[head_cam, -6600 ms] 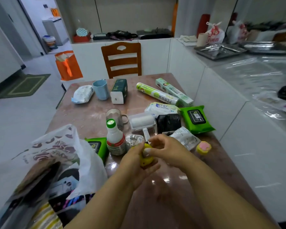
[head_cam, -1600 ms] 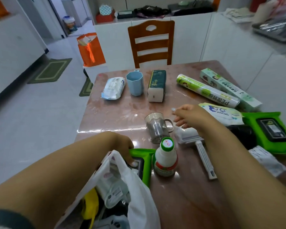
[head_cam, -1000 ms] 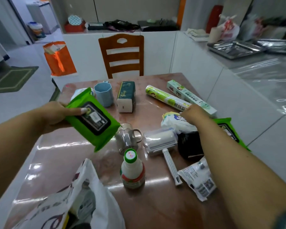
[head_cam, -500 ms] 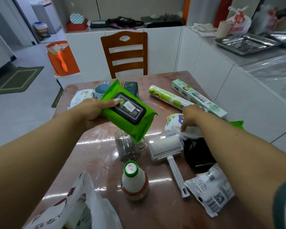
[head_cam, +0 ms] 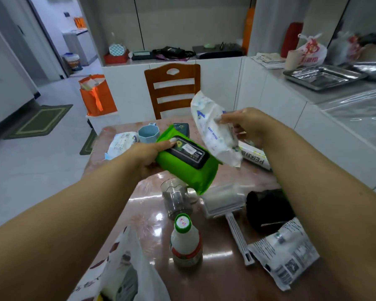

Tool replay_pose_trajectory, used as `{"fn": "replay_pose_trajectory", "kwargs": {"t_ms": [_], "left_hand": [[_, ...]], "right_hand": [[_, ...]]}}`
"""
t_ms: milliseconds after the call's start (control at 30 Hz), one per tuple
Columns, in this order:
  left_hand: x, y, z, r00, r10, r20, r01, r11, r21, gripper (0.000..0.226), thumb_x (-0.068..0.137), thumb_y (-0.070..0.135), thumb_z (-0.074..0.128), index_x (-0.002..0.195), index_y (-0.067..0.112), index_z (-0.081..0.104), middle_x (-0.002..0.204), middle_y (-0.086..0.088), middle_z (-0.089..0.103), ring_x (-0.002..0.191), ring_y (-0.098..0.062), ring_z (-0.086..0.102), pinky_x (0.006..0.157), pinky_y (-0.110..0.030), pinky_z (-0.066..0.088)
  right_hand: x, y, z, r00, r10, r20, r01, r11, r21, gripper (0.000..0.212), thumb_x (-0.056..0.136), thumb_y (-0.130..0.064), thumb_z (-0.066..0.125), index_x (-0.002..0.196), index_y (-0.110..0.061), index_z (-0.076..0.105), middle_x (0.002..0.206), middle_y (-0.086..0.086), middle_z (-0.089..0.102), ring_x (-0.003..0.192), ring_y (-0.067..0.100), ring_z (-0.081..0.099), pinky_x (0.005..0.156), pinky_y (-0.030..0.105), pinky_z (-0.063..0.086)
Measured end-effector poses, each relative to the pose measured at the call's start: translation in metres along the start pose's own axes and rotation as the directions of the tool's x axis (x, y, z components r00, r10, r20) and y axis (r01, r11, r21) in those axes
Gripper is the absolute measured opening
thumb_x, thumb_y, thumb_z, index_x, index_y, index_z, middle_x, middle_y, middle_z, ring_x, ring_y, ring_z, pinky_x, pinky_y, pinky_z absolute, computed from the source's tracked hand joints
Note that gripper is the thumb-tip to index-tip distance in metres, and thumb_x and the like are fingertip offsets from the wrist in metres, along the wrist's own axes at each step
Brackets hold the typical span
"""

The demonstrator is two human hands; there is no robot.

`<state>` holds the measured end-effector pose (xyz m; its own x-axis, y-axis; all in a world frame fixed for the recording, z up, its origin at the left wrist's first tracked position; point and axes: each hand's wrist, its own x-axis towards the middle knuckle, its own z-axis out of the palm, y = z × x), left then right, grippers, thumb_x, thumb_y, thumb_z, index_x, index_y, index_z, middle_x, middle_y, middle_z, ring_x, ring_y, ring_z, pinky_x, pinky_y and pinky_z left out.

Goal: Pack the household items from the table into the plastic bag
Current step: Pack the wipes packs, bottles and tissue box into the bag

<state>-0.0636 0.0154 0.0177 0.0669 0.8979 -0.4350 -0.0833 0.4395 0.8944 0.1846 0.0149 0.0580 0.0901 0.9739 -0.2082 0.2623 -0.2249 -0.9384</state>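
My left hand [head_cam: 148, 154] grips a green wet-wipe pack [head_cam: 187, 164] with a black lid, held in the air above the table [head_cam: 215, 279]. Just to its right my right hand [head_cam: 245, 124] holds up a white soft pack [head_cam: 213, 129], tilted, its lower end touching the green pack. The white plastic bag [head_cam: 126, 272] gapes at the bottom left, with items inside. On the table lie a white bottle [head_cam: 186, 244] with a green cap, a clear mug [head_cam: 176, 199], a lint roller [head_cam: 224, 199], a black pouch [head_cam: 267, 208] and a white sachet [head_cam: 287, 255].
At the table's far end stand a blue cup [head_cam: 148, 132], a white pack [head_cam: 121, 144], a dark tissue box [head_cam: 181, 128] and a film roll [head_cam: 255, 157]. A wooden chair [head_cam: 173, 88] stands behind. White counters run along the right; an orange bag [head_cam: 98, 96] sits on the floor.
My right hand has lifted the white soft pack off the table and raised it beside the green pack. My left hand keeps the green pack in the air, slightly further right.
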Motion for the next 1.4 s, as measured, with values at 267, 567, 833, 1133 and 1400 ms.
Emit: {"fn": "replay_pose_trajectory", "kwargs": {"t_ms": [267,567,833,1133,1400], "left_hand": [[-0.051,-0.004,0.006,0.994,-0.104,0.043,0.102,0.994,0.046,0.011,0.082,0.016,0.071,0.09,0.014,0.064,0.062,-0.005,0.073,0.051,-0.015,0.07,0.05,-0.031,0.06],[-0.132,0.012,-0.006,0.997,0.037,-0.075,-0.029,0.994,0.104,0.017,0.093,0.034,0.059,0.089,0.018,0.061,0.061,-0.002,0.069,0.055,-0.012,0.065,0.046,-0.029,0.058],[-0.243,-0.002,-0.072,0.945,0.178,-0.273,-0.012,0.855,0.519,0.067,0.091,0.065,0.033,0.099,0.004,0.06,0.089,-0.018,0.068,0.079,-0.028,0.066,0.081,-0.042,0.058],[-0.352,-0.1,-0.077,0.988,-0.114,-0.101,0.142,0.444,0.885,0.064,0.094,0.061,0.027,0.099,0.01,0.066,0.095,-0.013,0.073,0.079,-0.026,0.068,0.081,-0.036,0.054],[-0.345,-0.14,-0.072,0.942,-0.315,-0.117,0.244,0.4,0.883,0.089,0.076,0.083,0.011,0.121,0.023,0.059,0.101,-0.015,0.071,0.084,-0.027,0.068,0.09,-0.039,0.053]], "right_hand": [[-0.057,0.018,0.034,0.891,0.203,0.407,-0.373,0.836,0.401,0.036,0.08,-0.043,0.065,0.096,-0.011,0.074,0.081,0.005,0.075,0.07,0.017,0.07,0.071,0.027,0.057],[-0.156,0.023,0.067,0.842,-0.18,0.508,-0.367,0.499,0.785,0.035,0.048,-0.018,0.088,0.076,-0.001,0.078,0.075,0.013,0.075,0.063,0.023,0.073,0.051,0.03,0.058],[-0.229,0.031,0.113,0.819,-0.249,0.517,-0.364,0.471,0.803,0.027,0.054,-0.023,0.069,0.072,-0.006,0.079,0.076,0.011,0.075,0.063,0.022,0.073,0.051,0.032,0.057],[-0.26,0.067,0.115,0.839,-0.121,0.531,-0.391,0.544,0.742,0.024,0.061,-0.021,0.074,0.079,-0.008,0.08,0.085,0.014,0.076,0.069,0.025,0.074,0.054,0.035,0.059],[-0.276,0.086,0.114,0.823,-0.07,0.564,-0.443,0.542,0.714,0.069,0.018,-0.015,0.097,0.084,-0.006,0.079,0.09,0.016,0.075,0.074,0.028,0.074,0.059,0.04,0.059]]}}
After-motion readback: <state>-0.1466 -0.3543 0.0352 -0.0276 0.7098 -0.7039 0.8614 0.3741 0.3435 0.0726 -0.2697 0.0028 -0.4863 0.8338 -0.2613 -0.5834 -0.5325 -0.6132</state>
